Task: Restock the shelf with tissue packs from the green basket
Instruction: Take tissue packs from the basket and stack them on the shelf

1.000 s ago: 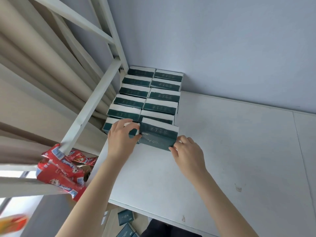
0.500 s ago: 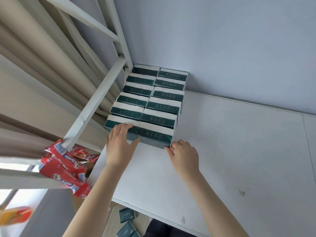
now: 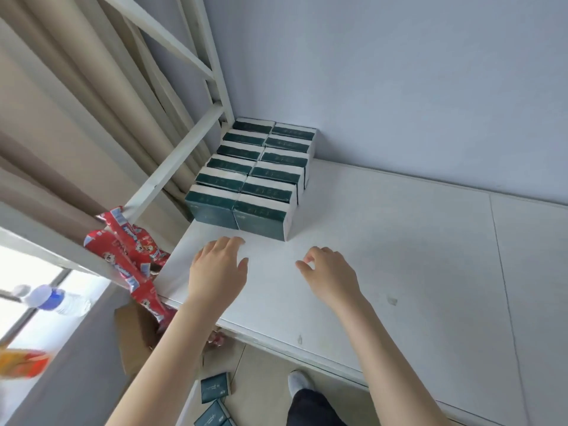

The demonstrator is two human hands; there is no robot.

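Green tissue packs [image 3: 255,179] stand in two tight rows at the back-left corner of the shelf [image 3: 399,256]. Just in front hover the left hand [image 3: 218,269], fingers relaxed, and the right hand [image 3: 330,272], loosely curled, both empty. The next of the loose packs [image 3: 215,392] below should sit square against the front pair.

The print on the tissue packs [image 3: 250,182] at the back left corner of the shelf board [image 3: 399,272] was too small to read. Below the board's front edge, loose packs [image 3: 212,415] on the floor and a dark trouser leg [image 3: 310,407] were cut off by the bottom of the view. Left of the board, a bottle [image 3: 57,299] and an orange object [image 3: 21,362] were blurred, the orange one clipped by the side edge and impossible to identify.
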